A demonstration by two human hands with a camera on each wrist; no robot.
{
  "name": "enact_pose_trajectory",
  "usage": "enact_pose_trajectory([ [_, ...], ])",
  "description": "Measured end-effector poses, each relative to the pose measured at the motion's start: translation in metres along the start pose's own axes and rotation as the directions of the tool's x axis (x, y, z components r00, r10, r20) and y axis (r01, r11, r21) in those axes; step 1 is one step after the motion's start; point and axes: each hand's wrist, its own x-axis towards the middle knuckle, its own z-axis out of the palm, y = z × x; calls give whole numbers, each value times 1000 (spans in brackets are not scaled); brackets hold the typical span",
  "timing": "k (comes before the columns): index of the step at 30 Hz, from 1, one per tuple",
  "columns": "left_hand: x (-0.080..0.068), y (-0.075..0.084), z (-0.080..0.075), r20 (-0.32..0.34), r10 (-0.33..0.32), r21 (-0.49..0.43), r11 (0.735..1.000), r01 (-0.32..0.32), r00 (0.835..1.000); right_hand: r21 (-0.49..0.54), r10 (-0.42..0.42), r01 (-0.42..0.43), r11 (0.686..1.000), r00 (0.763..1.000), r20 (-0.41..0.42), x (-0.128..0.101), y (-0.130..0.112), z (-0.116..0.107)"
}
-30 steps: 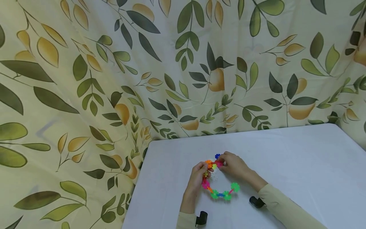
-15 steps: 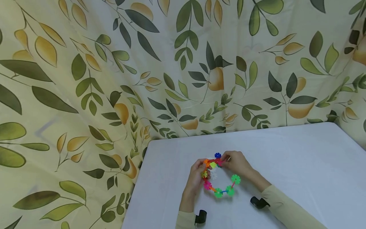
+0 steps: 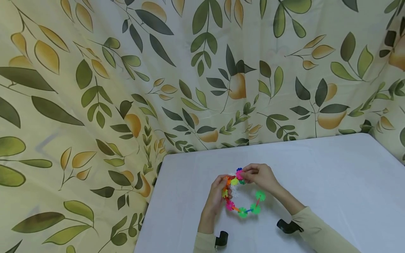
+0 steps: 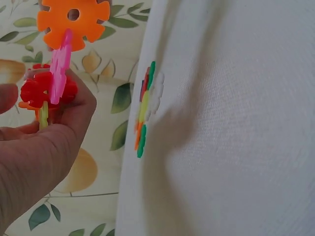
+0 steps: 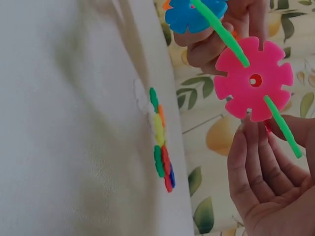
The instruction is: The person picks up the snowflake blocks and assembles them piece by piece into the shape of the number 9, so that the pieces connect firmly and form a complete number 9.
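Note:
A ring-like chain of coloured snowflake discs (image 3: 242,212) hangs between both hands over the white table (image 3: 316,175). My left hand (image 3: 225,186) pinches its left side, by the red disc (image 4: 47,91) and the edge-on pink disc (image 4: 59,69), with an orange disc (image 4: 74,19) above. My right hand (image 3: 245,174) pinches the top end near the pink disc (image 5: 253,78) and blue disc (image 5: 194,14); thin green discs (image 5: 283,130) slot into the pink one. A small flat cluster of joined discs (image 4: 145,115) (image 5: 160,137) lies on the table beneath.
A leaf-patterned curtain (image 3: 202,77) hangs behind and to the left of the table. Black wrist cameras (image 3: 221,239) (image 3: 286,226) sit on both forearms. The table's left edge (image 3: 155,196) is close to my left hand.
The chain's hanging green end has risen and the loop has tightened. My right hand has moved slightly up and left, bringing the pink disc closer to the blue one.

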Motion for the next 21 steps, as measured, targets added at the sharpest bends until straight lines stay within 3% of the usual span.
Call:
enact_pose_trajectory([
  [21, 2, -3, -1, -38, -17, 32, 999, 18, 999, 27, 3, -3, 1000, 1000, 12, -5, -8, 2],
])
